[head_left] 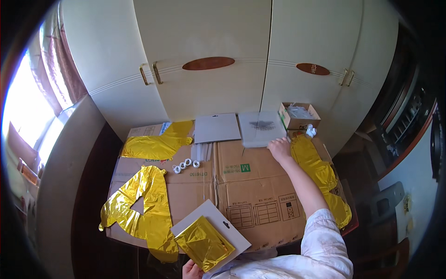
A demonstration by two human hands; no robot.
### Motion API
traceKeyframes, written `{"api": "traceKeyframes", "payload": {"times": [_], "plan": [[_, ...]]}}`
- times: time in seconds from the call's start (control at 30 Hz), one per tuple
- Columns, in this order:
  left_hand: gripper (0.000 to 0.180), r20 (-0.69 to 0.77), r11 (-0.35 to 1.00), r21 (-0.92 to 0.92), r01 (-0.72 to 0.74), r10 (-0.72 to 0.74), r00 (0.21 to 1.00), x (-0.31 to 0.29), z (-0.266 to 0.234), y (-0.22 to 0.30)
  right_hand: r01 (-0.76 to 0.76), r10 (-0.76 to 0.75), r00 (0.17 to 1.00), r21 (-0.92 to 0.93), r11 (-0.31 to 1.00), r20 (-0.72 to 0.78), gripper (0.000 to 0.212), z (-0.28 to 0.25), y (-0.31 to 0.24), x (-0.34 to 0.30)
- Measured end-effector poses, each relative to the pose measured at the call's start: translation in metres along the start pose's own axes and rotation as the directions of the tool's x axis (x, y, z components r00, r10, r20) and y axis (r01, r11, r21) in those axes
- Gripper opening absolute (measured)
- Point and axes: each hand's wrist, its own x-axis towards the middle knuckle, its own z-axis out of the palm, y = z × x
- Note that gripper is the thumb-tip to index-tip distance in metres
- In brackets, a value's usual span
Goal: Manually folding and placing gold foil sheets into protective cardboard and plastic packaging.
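At the bottom edge, my left hand is closed on a folded gold foil balloon and the grey backing card under it. The card is tilted and has a hanging slot. My right hand reaches to the back of the table, its fingers curled at the front right corner of a stack of clear plastic bags. What its fingertips pinch, if anything, is too small to tell. Left of the bags lies a stack of grey cards.
Gold foil balloons lie flat at the left front, the left back and the right edge. White ribbon rolls and clear straws sit mid-table on cardboard. A small box stands at the back right, before cabinets.
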Motion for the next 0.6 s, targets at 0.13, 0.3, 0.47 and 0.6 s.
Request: {"api": "traceKeyframes", "payload": {"times": [0.13,0.3,0.47,0.6], "plan": [[0.022,0.062,0.963,0.203,-0.177,0.168,0.984,0.005,-0.026,-0.021,0.185,-0.162,0.933,0.043,0.982,-0.323,0.008,-0.034,-0.027,-0.028],[0.018,0.016,0.988,-0.143,0.06,-0.058,0.998,0.018,-0.051,-0.027,0.2,-0.194,0.98,0.264,0.944,-0.048,0.025,-0.092,-0.083,-0.111],[0.02,0.011,0.984,-0.141,0.108,-0.108,0.994,0.027,-0.051,-0.016,0.027,-0.029,1.0,0.486,0.874,-0.004,0.039,-0.106,-0.105,-0.141],[0.018,0.168,0.938,-0.293,0.184,-0.139,0.976,0.015,-0.007,0.024,0.063,-0.044,0.997,0.307,0.95,-0.071,0.038,-0.1,-0.11,-0.157]]}}
